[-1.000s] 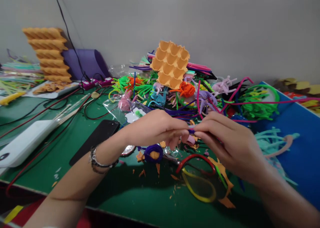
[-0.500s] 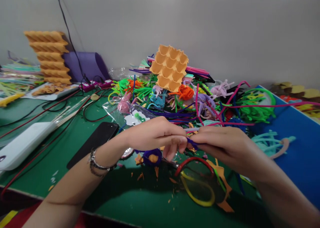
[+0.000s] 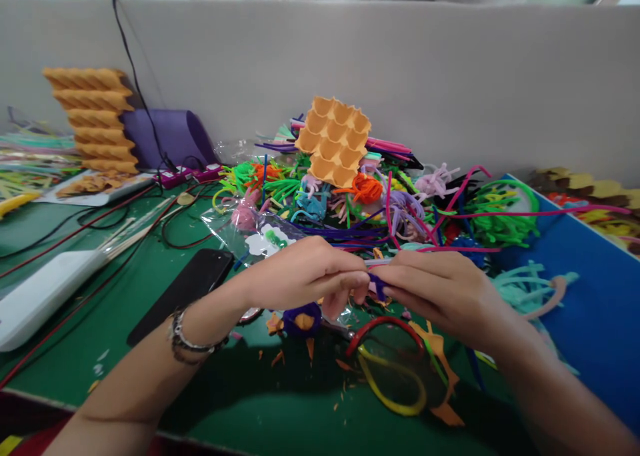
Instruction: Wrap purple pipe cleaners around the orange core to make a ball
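Between my two hands is a small piece of dark purple pipe cleaner [image 3: 377, 287], pinched at both ends. My left hand [image 3: 320, 276] closes on its left end, thumb against the fingers. From the other side my right hand [image 3: 435, 286] grips it; much of the piece is hidden by the fingers. Below them on the table lie scissors [image 3: 395, 366] with red and yellow handles. Left of the scissors sits a purple fuzzy ring [image 3: 301, 321] with an orange carton scrap in its middle.
Pipe cleaners [image 3: 310, 199] of many colours are heaped behind my hands, with an orange egg carton piece [image 3: 334, 141] on top. A black phone [image 3: 183, 295] and a white box-like device [image 3: 50, 296] lie left, among cables. A blue board [image 3: 590, 296] is at right.
The view has tilted up slightly and shifted. Both hands keep their pinch on the purple piece, with only a slight shift of the fingers.
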A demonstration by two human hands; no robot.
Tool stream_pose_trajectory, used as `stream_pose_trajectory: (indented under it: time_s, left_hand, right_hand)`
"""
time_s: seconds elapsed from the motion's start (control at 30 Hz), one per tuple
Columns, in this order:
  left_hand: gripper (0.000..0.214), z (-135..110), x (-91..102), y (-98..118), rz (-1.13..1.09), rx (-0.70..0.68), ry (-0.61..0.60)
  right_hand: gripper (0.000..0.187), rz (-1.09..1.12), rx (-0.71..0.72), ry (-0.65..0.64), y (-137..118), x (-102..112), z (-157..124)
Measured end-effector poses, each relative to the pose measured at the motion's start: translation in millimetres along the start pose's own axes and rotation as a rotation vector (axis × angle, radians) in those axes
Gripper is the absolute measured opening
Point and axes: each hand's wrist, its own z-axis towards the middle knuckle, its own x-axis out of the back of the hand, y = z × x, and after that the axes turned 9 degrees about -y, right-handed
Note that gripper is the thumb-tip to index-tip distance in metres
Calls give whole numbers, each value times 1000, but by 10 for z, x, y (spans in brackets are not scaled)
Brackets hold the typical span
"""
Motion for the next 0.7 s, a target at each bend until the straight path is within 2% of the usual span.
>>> stream_pose_trajectory:
  time_s: [0.13,0.2,0.33,0.47,0.53,0.6,0.63,0.7]
  left_hand:
    - [34,3,-30,32,82,-14,55]
    - [36,-1,-55,40,198,-21,108]
    - [36,-7,-115,44,632,-52,271]
    - [26,-13,-153,86,914,-89,330]
    - [23,-13,-160,108,958,-99,322]
    - [24,-12,-156,114,925,-112,310]
    - [25,-11,-148,110,870,-107,308]
    - [29,-9,-124,92,661,-77,272]
  right_hand:
    - [30,-96,11,96,-33,-42,14]
    - [26,-70,-32,151,-71,-77,28]
    - [17,162,-192,221,-175,-95,75]
    - [31,491,-382,173,-253,-41,131]
    - [33,719,-475,105,-265,-37,141]
    - [32,837,-529,75,-264,-61,132]
    - [31,810,-536,111,-258,-78,119]
    - [18,606,-489,230,-241,-106,79]
